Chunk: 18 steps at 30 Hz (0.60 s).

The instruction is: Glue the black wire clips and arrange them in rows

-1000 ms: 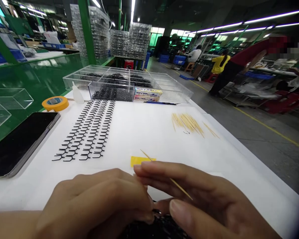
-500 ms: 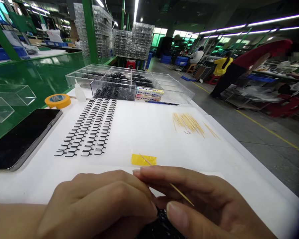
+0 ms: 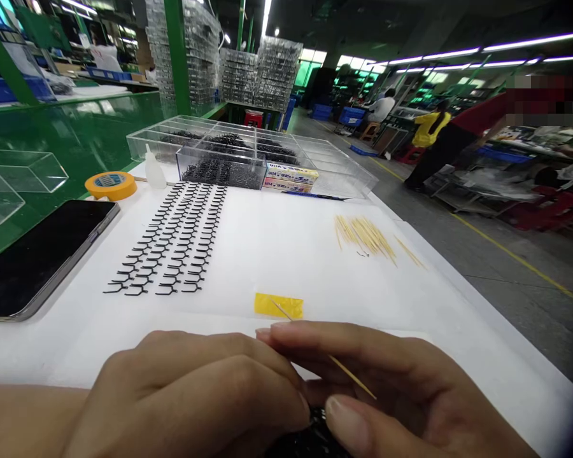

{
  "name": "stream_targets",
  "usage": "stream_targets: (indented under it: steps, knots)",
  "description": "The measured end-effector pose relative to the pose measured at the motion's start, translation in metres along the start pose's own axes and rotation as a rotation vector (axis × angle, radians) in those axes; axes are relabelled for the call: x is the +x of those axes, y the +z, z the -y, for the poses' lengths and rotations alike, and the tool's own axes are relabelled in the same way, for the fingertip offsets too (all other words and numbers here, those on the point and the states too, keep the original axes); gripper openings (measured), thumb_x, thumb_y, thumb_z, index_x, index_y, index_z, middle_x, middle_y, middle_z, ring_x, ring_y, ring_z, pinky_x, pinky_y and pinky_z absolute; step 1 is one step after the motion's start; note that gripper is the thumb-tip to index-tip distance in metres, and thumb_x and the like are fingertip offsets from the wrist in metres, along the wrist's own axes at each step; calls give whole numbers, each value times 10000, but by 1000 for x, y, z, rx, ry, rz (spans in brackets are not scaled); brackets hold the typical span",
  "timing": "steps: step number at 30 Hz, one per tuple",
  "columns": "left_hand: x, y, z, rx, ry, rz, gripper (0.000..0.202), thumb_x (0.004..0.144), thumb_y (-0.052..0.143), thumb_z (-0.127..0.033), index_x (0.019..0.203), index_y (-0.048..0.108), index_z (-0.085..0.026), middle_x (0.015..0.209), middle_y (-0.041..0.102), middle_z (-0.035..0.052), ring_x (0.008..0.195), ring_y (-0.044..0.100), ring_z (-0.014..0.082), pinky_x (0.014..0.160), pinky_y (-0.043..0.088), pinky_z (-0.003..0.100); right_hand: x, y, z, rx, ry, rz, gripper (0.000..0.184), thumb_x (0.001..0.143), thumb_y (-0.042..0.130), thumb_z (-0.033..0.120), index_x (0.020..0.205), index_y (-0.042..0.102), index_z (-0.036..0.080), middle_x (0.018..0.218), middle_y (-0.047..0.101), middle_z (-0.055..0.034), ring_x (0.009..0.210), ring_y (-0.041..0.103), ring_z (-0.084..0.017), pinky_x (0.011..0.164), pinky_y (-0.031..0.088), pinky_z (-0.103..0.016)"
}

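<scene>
— Along the near edge of the white sheet [image 3: 277, 242], what do we see of our hands?

— Our left hand [image 3: 186, 397] lies curled at the lower left, its fingers [image 3: 267, 375] bent down toward a clump of black moulded parts [image 3: 310, 432] at the bottom of the view. We cannot tell whether those fingers grip the clump. Our right hand [image 3: 386, 388] sits just beside the left, its fingers [image 3: 344, 340] closed around a thin bamboo toothpick [image 3: 353, 376].

— Where does that toothpick lie?

— It slants up across the near edge of the sheet, and its tip ends at about the lower edge of a yellow tape patch [image 3: 277, 305] on the sheet. We cannot tell whether they touch.

— What lies further up the sheet?

— Left of centre, black comb-shaped parts [image 3: 172, 238] lie in neat columns. Right of centre sits a loose pile of toothpicks [image 3: 365, 235]. Past the sheet's far edge, a clear box of black parts [image 3: 222, 172] stands against a divided clear tray [image 3: 325, 168]. Left of the sheet lies a black smartphone [image 3: 42, 257], and beyond the sheet's far left corner sit a roll of yellow tape [image 3: 111, 186] and a small squeeze bottle [image 3: 153, 168].
</scene>
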<state>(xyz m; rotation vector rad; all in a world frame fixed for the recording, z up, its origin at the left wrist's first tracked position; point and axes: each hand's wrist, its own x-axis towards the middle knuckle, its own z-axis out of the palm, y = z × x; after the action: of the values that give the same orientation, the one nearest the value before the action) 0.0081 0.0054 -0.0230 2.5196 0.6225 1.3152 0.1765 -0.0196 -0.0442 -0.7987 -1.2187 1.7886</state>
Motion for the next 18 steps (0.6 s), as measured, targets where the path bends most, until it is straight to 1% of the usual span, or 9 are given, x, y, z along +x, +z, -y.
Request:
stream_targets:
  steps: [1, 3, 5, 7, 9, 10, 13, 16, 18]
  knots:
    - [2, 0, -2, 28, 7, -6, 226, 834, 529, -286, 656, 587, -158, 474, 371, -30, 414, 388, 68, 540, 507, 142, 0, 0, 0, -1, 7, -1, 258, 875, 590, 246, 1111, 606, 347, 1055, 634, 26, 1025, 565, -189, 860, 473, -228]
    - [4, 0, -3, 62, 47, -24, 283, 845, 506, -339, 636, 584, -165, 457, 400, -18, 487, 532, 91, 529, 500, 132, 0, 0, -1, -6, 11, -5, 254, 872, 592, 266, 1110, 605, 354, 1052, 634, 25, 1022, 567, -198, 862, 474, -247]
    - [2, 1, -1, 82, 92, -34, 311, 857, 483, -360, 635, 586, -168, 451, 471, -1, 579, 622, 118, 527, 497, 132, -1, 0, -1, -17, 7, -10, 253, 873, 589, 274, 1112, 604, 353, 1057, 631, 23, 1020, 567, -199, 871, 470, -256]
    - [0, 2, 1, 92, 121, -45, 321, 868, 466, -358, 643, 589, -165, 511, 594, 37, 578, 640, 114, 532, 498, 144, -1, 1, -2, -24, -4, -12, 254, 876, 584, 266, 1115, 602, 352, 1069, 627, 27, 1021, 567, -187, 873, 466, -235]
    - [-2, 3, 3, 97, 134, -52, 315, 871, 464, -346, 651, 592, -162, 616, 677, 81, 563, 645, 104, 528, 495, 149, 0, 2, -3, -18, -16, -16, 254, 879, 581, 262, 1115, 602, 353, 1074, 626, 34, 1025, 565, -178, 873, 464, -216]
    - [-2, 3, 4, 98, 135, -52, 306, 871, 468, -339, 656, 594, -162, 635, 689, 86, 560, 647, 102, 525, 495, 149, 0, 2, -3, -14, -22, -18, 252, 878, 582, 263, 1113, 604, 353, 1068, 629, 36, 1029, 563, -177, 874, 463, -210]
    - [-2, 3, 5, 96, 129, -47, 273, 867, 482, -319, 674, 598, -165, 602, 686, 64, 554, 650, 101, 524, 499, 143, 1, 3, -5, -9, -35, -22, 252, 880, 578, 254, 1113, 606, 347, 1043, 637, 40, 1030, 562, -169, 873, 460, -191]
    - [0, 1, 4, 86, 105, -48, 228, 861, 495, -297, 708, 602, -166, 624, 689, 51, 557, 651, 102, 536, 511, 138, 1, 3, -5, -16, -37, -21, 259, 884, 561, 236, 1117, 605, 338, 1035, 640, 38, 1023, 567, -163, 868, 458, -179]
    - [2, 0, 1, 68, 74, -53, 183, 855, 506, -271, 741, 603, -166, 651, 692, 49, 568, 653, 108, 541, 518, 143, 1, 4, -5, -34, -44, -33, 282, 879, 547, 194, 1113, 609, 339, 1022, 645, 39, 1015, 573, -167, 858, 467, -184]
